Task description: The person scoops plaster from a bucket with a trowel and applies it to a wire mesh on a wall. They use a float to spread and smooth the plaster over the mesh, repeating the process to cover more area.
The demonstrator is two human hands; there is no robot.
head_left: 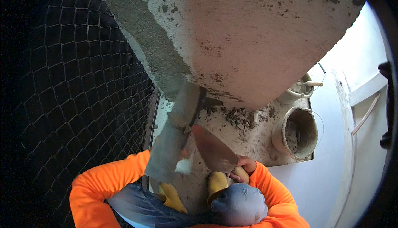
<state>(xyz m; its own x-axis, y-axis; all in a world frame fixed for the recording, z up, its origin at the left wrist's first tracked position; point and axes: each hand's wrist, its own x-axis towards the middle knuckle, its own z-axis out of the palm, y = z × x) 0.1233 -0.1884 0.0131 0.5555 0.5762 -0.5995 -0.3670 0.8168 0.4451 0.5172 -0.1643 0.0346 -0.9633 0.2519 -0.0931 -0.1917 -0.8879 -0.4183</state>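
My right hand (246, 166), low and right of the middle, is closed around the handle of a pointed trowel (213, 148). Its triangular blade reaches up and left, with the tip close to a long, flat grey plastering board (166, 145). Behind that board, blurred skin of my left hand (184, 154) shows; most of its fingers are hidden, and it appears to hold the board. The board's upper end overlaps the lower edge of a wall corner (248, 33). Wet grey mortar (155, 41) covers the corner's left face, while the right face is pinkish with dark spatters.
Chain-link fence (78, 74) runs along my left. Two mortar-stained buckets stand at right: a near one (280, 134) and a far one (290, 97) with a handled tool in it. Rubble (242, 118) lies below the wall. My yellow boots (217, 183) are on the dirty floor.
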